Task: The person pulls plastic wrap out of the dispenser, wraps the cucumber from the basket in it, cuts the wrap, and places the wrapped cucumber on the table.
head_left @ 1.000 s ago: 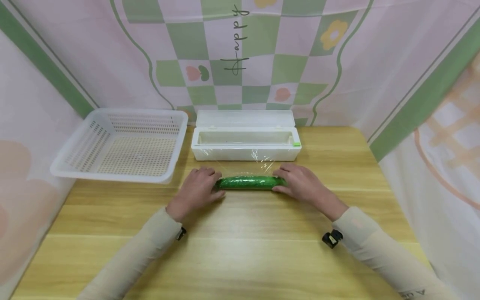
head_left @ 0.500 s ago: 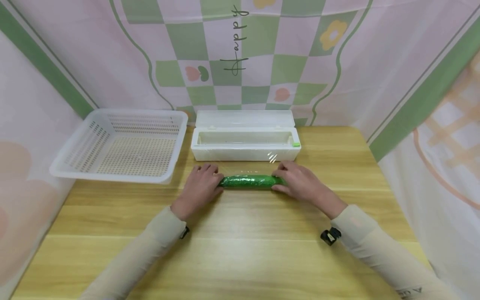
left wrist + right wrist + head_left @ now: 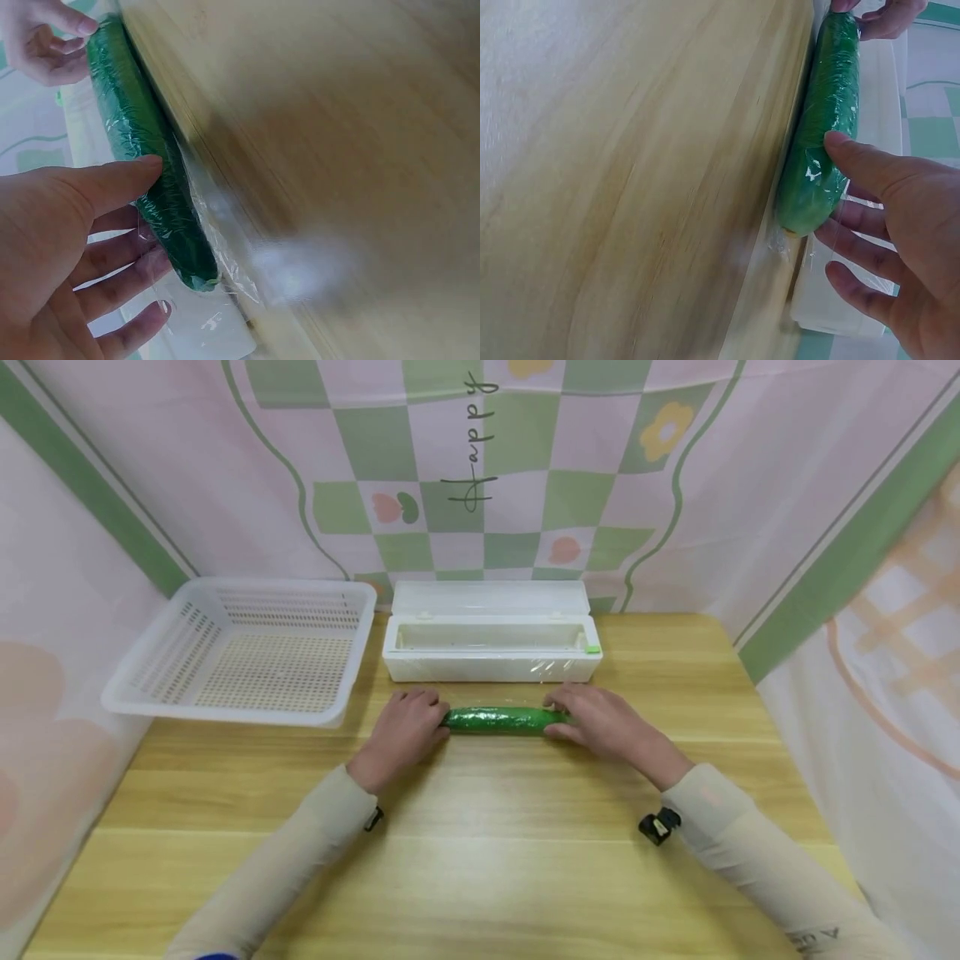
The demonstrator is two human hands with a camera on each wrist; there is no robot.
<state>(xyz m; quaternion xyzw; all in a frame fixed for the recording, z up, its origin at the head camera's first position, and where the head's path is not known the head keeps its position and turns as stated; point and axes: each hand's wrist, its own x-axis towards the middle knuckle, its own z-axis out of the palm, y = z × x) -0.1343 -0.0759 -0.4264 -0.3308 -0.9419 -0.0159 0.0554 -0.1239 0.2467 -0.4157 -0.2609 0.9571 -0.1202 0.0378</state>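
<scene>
A green cucumber point(image 3: 495, 720) lies sideways near the middle of the table, wrapped in clear plastic film. My left hand point(image 3: 405, 731) holds its left end; in the left wrist view the thumb lies on top and the fingers go behind it. At the right end my right hand point(image 3: 603, 725) grips it likewise, thumb and fingers on opposite sides in the right wrist view. Film point(image 3: 480, 700) stretches from the cucumber back to the white box point(image 3: 491, 670), and loose film point(image 3: 225, 255) sticks out past the cucumber's end.
The long white box stands behind the cucumber with its lid point(image 3: 491, 597) raised and a green tab point(image 3: 592, 649) at its right. A white perforated basket point(image 3: 330, 717) sits at the back left of the wooden table point(image 3: 480, 860). A patterned cloth hangs behind.
Both hands have moved slightly away from the person with the cucumber, toward the box. The left hand has also come a little inward, its fingers closer round the left end.
</scene>
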